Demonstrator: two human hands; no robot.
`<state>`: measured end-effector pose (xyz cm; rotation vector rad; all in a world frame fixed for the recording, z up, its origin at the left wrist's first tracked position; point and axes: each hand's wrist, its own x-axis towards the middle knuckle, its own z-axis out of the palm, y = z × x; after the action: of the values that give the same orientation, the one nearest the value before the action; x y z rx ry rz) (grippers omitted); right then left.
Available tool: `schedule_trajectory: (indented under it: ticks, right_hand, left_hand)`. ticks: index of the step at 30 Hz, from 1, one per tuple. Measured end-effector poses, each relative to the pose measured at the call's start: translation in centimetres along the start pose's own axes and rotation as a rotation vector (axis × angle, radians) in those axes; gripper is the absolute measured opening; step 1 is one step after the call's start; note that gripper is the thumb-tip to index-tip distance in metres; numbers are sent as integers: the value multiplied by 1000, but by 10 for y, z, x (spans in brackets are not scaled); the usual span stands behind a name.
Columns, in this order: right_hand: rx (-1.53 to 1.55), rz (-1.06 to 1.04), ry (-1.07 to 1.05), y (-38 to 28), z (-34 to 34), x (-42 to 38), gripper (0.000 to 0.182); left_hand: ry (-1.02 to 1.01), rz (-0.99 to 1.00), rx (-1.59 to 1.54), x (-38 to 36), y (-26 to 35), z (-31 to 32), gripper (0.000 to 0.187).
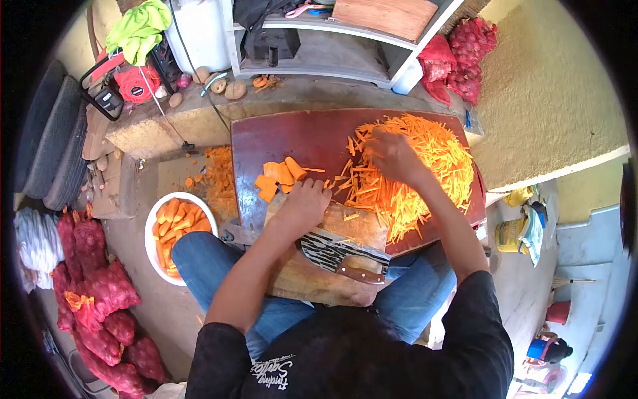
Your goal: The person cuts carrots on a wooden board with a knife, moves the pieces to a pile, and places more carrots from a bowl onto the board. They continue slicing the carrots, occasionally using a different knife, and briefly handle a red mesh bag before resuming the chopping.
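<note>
My left hand (304,205) rests at the far edge of the wooden cutting board (286,279), fingers curled close together. Bits of carrot show at its fingertips, but what lies under them is hidden. Just beyond it are thick carrot pieces (279,174). My right hand (393,158) reaches into the left side of a large heap of carrot sticks (432,179) on the dark red tabletop (299,133); its fingers are blurred and partly hidden. A cleaver (362,272) with a wooden handle lies on the board, near my lap, with neither hand on it.
A white basin (149,249) of peeled carrots stands on the floor by my left knee. Carrot peelings (220,173) lie beside the table. Red mesh sacks (106,299) are piled at the left; more sacks (472,56) sit on the ledge beside a shelf (312,66).
</note>
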<state>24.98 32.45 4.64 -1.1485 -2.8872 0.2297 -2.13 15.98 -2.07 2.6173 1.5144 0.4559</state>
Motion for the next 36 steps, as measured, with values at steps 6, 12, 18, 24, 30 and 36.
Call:
schedule_trajectory:
  ticks: [6, 12, 18, 24, 30, 36]
  right_hand:
    - [-80, -149, -179, -57, 25, -49, 46]
    - [-339, -110, -286, -46, 15, -90, 53]
    - [-483, -168, -187, -6, 21, -128, 55]
    - [-510, -136, -164, 24, 15, -142, 82]
    - [-549, -69, -180, 39, 9, -144, 79]
    - [-470, 142, -80, 58, 3, -152, 66]
  left_hand:
    - [-43, 16, -150, 3, 17, -13, 26]
    - [-17, 42, -135, 2, 15, -6, 28]
    - [-1, 38, -144, 0, 16, -6, 28]
    - [38, 58, -113, 1, 15, -1, 29]
    - [33, 71, -116, 0, 16, -6, 28]
    - [61, 81, -96, 0, 16, -3, 27]
